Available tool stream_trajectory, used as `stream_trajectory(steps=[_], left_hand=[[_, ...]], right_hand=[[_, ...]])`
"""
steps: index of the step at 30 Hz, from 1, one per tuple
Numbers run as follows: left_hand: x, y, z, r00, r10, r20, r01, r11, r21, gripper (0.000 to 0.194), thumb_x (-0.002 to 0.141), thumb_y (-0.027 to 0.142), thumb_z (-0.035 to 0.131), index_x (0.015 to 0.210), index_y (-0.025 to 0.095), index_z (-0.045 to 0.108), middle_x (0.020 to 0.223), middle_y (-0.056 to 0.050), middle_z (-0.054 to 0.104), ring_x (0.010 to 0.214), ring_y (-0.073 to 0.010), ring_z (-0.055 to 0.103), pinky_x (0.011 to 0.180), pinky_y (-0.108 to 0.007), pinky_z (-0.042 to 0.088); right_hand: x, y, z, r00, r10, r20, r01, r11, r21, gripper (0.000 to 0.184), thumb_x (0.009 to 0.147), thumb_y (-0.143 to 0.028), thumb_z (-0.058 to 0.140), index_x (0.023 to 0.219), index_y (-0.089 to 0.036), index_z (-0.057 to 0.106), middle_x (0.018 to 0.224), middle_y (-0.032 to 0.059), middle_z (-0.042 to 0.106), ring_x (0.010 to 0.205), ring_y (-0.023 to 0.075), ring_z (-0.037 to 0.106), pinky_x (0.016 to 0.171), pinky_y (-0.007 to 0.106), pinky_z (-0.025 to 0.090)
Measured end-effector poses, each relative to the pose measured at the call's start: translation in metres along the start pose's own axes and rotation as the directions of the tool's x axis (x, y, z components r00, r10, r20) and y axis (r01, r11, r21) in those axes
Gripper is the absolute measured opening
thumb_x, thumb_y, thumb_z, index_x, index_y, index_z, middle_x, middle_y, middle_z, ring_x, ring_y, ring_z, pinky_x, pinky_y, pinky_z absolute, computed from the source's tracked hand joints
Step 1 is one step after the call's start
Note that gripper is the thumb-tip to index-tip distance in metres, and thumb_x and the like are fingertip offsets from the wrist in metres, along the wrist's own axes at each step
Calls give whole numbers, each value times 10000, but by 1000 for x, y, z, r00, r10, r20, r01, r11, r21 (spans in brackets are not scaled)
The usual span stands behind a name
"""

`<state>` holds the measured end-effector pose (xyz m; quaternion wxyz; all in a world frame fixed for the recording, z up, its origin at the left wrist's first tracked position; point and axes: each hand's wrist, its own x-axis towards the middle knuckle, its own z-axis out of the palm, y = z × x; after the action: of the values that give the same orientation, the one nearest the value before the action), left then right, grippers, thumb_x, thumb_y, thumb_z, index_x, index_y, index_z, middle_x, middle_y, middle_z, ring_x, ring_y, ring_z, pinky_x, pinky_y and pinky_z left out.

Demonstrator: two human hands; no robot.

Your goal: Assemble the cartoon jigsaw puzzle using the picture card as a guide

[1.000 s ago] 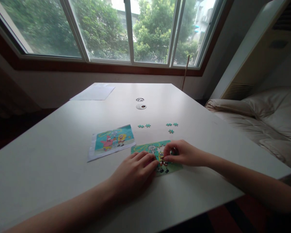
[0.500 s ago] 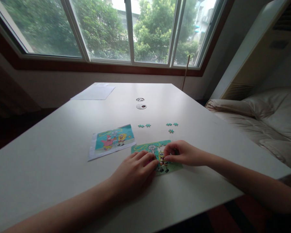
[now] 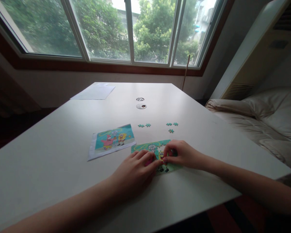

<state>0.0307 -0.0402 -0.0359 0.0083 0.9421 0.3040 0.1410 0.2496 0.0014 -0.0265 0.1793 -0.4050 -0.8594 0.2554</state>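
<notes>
A cartoon jigsaw puzzle [image 3: 165, 168] lies on the table in front of me, with a pale gap in its upper right part. My left hand [image 3: 140, 163] rests over the puzzle's left and lower side, palm down, fingers stretched out, its thumb pointing at the yellow figure. Over the right side, my right hand [image 3: 178, 153] is bent into a pinch, with thumb and index fingertips close to the puzzle's surface. Whatever is between those fingertips is hidden. Beyond the puzzle lie loose teal puzzle pieces [image 3: 148, 125], and another group of pieces [image 3: 171, 131] is farther right.
A printed reference picture [image 3: 113, 137] lies left of the puzzle on the white table [image 3: 63, 145]. Two round flat discs [image 3: 141, 106] are farther back. Sheets of white paper [image 3: 94, 92] lie at the far left corner. A cream sofa [image 3: 252, 119] stands to the right.
My left thumb has moved right, toward the right hand's fingertips. My right hand has shifted slightly left and down on the puzzle. The loose pieces have stayed put.
</notes>
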Motion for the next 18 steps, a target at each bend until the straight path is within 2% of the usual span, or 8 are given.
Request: stream_trajectory(steps=[7, 12, 15, 18], left_hand=[[2, 2, 0, 999, -36, 33, 37, 999, -20, 337, 861, 140, 461, 1184, 228, 490, 1054, -78, 538, 942, -248, 477, 808, -408, 430], [1, 2, 3, 999, -34, 30, 33, 999, 3, 343, 872, 152, 455, 1208, 220, 478, 1077, -90, 529, 950, -260, 479, 806, -422, 431], [-1, 3, 3, 999, -40, 22, 40, 999, 0, 336, 874, 156, 439, 1204, 208, 482, 1094, -99, 521, 964, -267, 479, 820, -436, 426], [-2, 5, 3, 999, -42, 16, 43, 999, -14, 346, 869, 156, 433, 1208, 206, 476, 1105, -103, 519, 973, -267, 480, 828, -441, 424]], right_hand=[[0, 1, 2, 1000, 4, -11, -5, 999, -43, 189, 718, -369, 664, 727, -181, 647, 680, 10, 609, 692, 138, 529, 639, 239, 373], [6, 8, -8, 997, -72, -18, 71, 997, -41, 177, 739, -350, 646, 729, -174, 645, 693, 13, 608, 667, 123, 517, 625, 229, 383], [16, 28, -25, 991, -44, -125, 34, 996, -82, 146, 790, -287, 580, 793, -166, 661, 712, 23, 617, 636, 116, 508, 604, 230, 394], [24, 57, -40, 968, 12, -251, -54, 986, -161, 184, 805, -243, 540, 893, -160, 679, 817, 54, 642, 674, 129, 530, 670, 261, 420]])
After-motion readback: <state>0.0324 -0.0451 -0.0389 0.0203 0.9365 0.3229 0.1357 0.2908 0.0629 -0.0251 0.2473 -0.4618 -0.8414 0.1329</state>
